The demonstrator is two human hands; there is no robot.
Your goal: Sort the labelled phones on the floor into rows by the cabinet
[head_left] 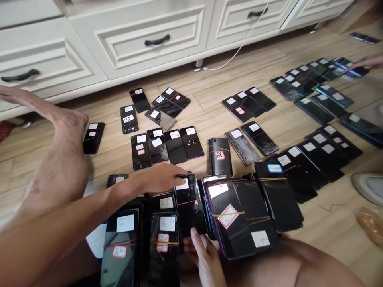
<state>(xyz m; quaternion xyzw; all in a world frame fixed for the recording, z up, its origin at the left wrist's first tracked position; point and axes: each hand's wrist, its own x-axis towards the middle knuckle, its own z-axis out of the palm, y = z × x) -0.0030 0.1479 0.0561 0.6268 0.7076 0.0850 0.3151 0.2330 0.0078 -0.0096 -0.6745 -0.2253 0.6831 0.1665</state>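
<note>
A black smartphone (190,205) with a white label and a red rubber band lies at the front of a dense pile of labelled phones. My left hand (161,177) grips its top edge, and my right hand (203,255) has its thumb and fingers at its lower edge. Beside it lies a rubber-banded phone (229,221) with a red-edged diamond label. Rows of black phones (176,145) with white labels, some with cracked screens, lie beyond my hands. A co-worker's hand (368,61) reaches over the far-right phones.
My bare leg (60,159) crosses the left side, and my thigh (299,271) fills the bottom right. White drawers (149,44) with dark handles run along the back, above a wooden floor (329,215). A white cable (239,46), a pale shoe (369,187) and a plastic bag (371,225) lie nearby.
</note>
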